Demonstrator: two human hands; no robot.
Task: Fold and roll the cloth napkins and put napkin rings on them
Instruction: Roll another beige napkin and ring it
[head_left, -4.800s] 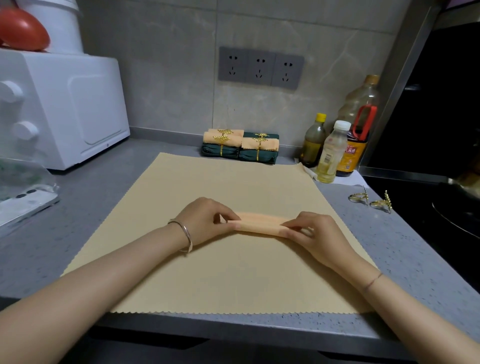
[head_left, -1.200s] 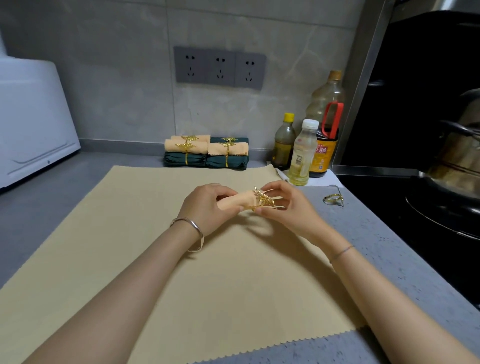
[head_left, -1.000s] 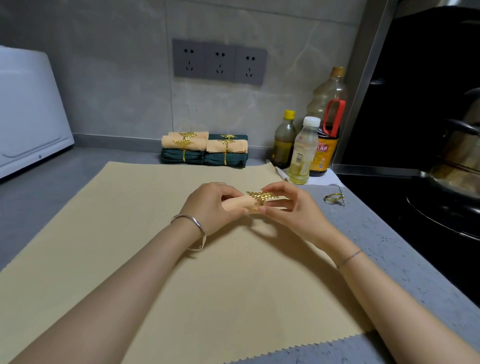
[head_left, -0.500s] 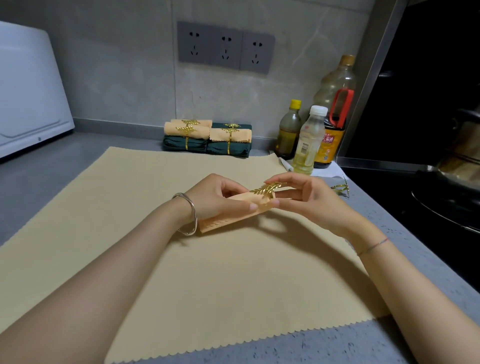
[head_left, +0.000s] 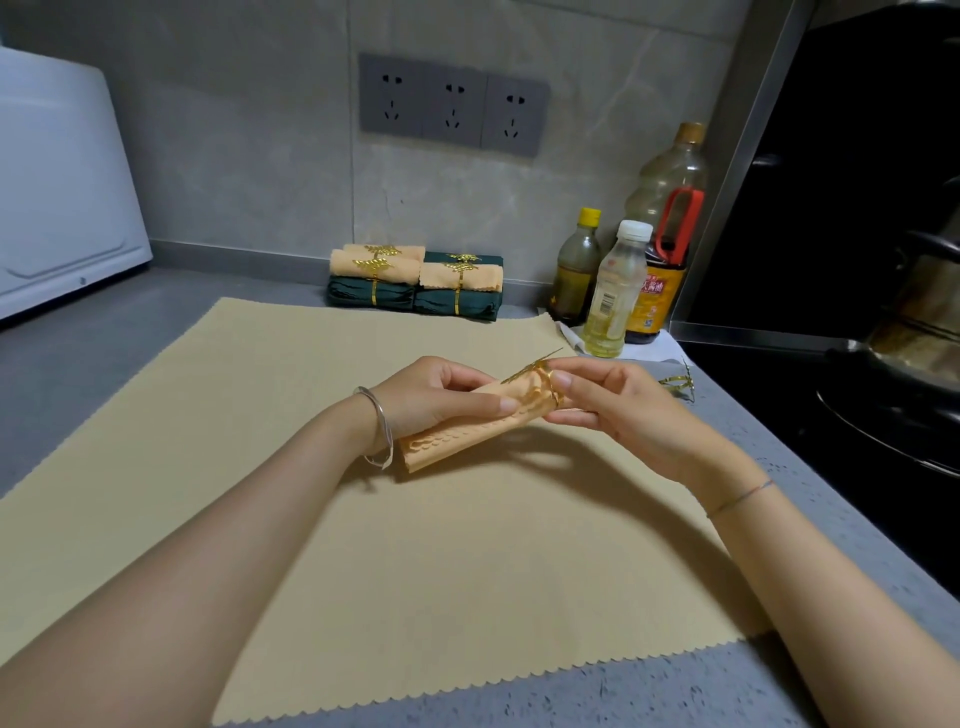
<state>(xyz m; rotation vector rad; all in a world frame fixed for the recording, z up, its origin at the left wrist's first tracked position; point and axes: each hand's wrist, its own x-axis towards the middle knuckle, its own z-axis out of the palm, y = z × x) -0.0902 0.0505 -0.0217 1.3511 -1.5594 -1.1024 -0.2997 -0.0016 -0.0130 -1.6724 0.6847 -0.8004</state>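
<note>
Your left hand (head_left: 436, 397) has fingers and thumb curled round the rolled napkin (head_left: 457, 441), a soft peach tube with a pinked, scalloped edge along its side. It is held tilted above the beige cloth (head_left: 363, 545), left end lower, by your wrist. Your right hand (head_left: 618, 410) pinches the napkin ring (head_left: 540, 387), thin shiny gold metal with a leaf sprig pointing up and right, sitting over the roll's right tip. The beige cloth lies flat and matte on the speckled grey counter (head_left: 67, 374), its near edge zigzag-cut. At the back wall sits a stack of finished napkins (head_left: 415, 283), peach rolls on dark green ones, each banded in gold. Just right of them stand three bottles (head_left: 610, 293), and a spare ring (head_left: 678, 382) lies on the counter beyond your right hand. Your fingers hide most of the ring's band.
</note>
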